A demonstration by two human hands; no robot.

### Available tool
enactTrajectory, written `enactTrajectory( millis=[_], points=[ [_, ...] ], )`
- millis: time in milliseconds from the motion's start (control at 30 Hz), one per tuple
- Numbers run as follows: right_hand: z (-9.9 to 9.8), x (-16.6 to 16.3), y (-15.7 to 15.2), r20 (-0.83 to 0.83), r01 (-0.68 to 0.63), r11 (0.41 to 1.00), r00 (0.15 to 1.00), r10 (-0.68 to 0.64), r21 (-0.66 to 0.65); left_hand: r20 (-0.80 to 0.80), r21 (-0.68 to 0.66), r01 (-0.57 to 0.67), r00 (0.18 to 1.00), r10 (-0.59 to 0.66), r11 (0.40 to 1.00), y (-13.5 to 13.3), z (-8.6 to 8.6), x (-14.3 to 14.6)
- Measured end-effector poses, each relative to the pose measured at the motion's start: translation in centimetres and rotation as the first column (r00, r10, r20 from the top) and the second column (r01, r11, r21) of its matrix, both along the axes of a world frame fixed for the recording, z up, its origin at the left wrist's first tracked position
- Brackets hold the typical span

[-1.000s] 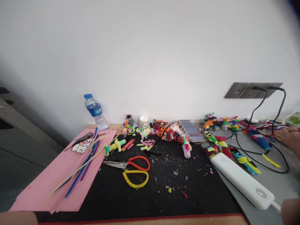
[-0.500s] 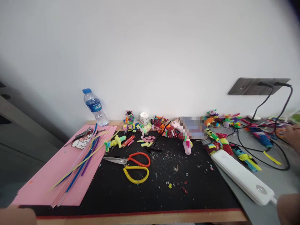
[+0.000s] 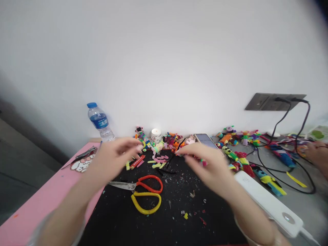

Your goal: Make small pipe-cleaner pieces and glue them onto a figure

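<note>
My left hand [image 3: 118,159] reaches over the left edge of the black mat [image 3: 123,225], fingers loosely curved and apart, with nothing visible in it. Beneath and beside it are a yellow-green pipe-cleaner doll, mostly hidden, and a red packet [image 3: 137,162]. My right hand [image 3: 207,164] hovers over the mat's right part, thumb and fingers apart, near a phone [image 3: 205,140] and small fuzzy dolls. Both hands are blurred. Between them lie short pink and yellow pipe-cleaner pieces [image 3: 159,161] and black strands. Scissors [image 3: 147,194] with one red and one yellow handle rest nearer me.
A water bottle [image 3: 98,119] leans on the wall at left, behind pink paper [image 3: 51,191]. A white paper cup [image 3: 155,135] stands among dolls. At right are a white power bank-like device [image 3: 269,205], black cables [image 3: 304,126], more dolls [image 3: 268,179] and another person's hand [image 3: 317,153].
Both my hands have come up from the lower edge and over the mat. The view has shifted slightly. The pipe cleaners on the pink paper are no longer visible.
</note>
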State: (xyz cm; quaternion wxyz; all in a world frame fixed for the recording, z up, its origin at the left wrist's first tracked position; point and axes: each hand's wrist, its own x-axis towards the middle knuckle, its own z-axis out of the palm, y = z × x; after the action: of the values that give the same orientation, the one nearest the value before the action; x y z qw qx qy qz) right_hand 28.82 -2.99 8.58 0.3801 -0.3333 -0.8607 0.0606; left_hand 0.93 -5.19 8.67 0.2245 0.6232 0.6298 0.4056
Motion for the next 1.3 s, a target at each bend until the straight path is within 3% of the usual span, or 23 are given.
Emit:
enactTrajectory(
  millis=[100, 200, 300, 433, 567, 667, 767, 967, 1133, 1300],
  points=[
    [-4.4, -5.5, 1.1, 0.227, -0.099, 0.986, 0.965, 0.127, -0.131, -0.152, -0.199, 0.261, 0.944, -0.293, 0.944, 2.2, -4.4, 1.9],
    [-8.1, -5.8, 2.6, 0.426, 0.017, 0.991, 0.903, 0.043, -0.136, -0.156, -0.205, 0.305, 0.928, -0.339, 0.930, 3.7, -8.6, 3.4],
    [-9.8, -5.0, 3.0, 0.507, 0.099, 0.989, 0.862, -0.027, -0.115, -0.144, -0.172, 0.320, 0.927, -0.345, 0.932, 4.0, -10.5, 4.0],
    [-10.5, -4.9, 2.5, 0.492, 0.123, 0.983, 0.869, -0.042, -0.133, -0.067, -0.138, 0.360, 0.926, -0.372, 0.922, 3.7, -10.8, 4.1],
    [-10.7, -4.9, 2.1, 0.376, 0.119, 0.973, 0.926, -0.037, -0.197, 0.061, -0.117, 0.383, 0.924, -0.378, 0.917, 3.6, -11.1, 4.3],
    [-10.8, -4.6, 2.0, 0.262, 0.112, 0.970, 0.964, -0.053, -0.216, 0.267, -0.105, 0.376, 0.902, -0.338, 0.921, 3.5, -11.2, 4.4],
    [-11.1, -4.4, 2.0, 0.169, 0.111, 0.972, 0.983, -0.076, -0.206, 0.517, -0.122, 0.353, 0.821, -0.244, 0.928, 3.4, -11.1, 4.5],
    [-11.7, -4.2, 1.9, 0.102, 0.078, 0.978, 0.993, -0.059, -0.193, 0.773, -0.204, 0.305, 0.633, -0.038, 0.930, 3.0, -11.5, 5.3],
    [-11.5, -4.7, 1.2, 0.147, 0.065, 0.961, 0.989, -0.025, -0.268, 0.868, -0.228, 0.353, 0.496, 0.024, 0.907, 2.4, -11.7, 6.1],
    [-11.7, -5.3, 0.8, 0.135, 0.024, 0.942, 0.991, 0.023, -0.334, 0.853, -0.225, 0.366, 0.522, 0.001, 0.903, 2.2, -11.5, 6.5]
  ],
)
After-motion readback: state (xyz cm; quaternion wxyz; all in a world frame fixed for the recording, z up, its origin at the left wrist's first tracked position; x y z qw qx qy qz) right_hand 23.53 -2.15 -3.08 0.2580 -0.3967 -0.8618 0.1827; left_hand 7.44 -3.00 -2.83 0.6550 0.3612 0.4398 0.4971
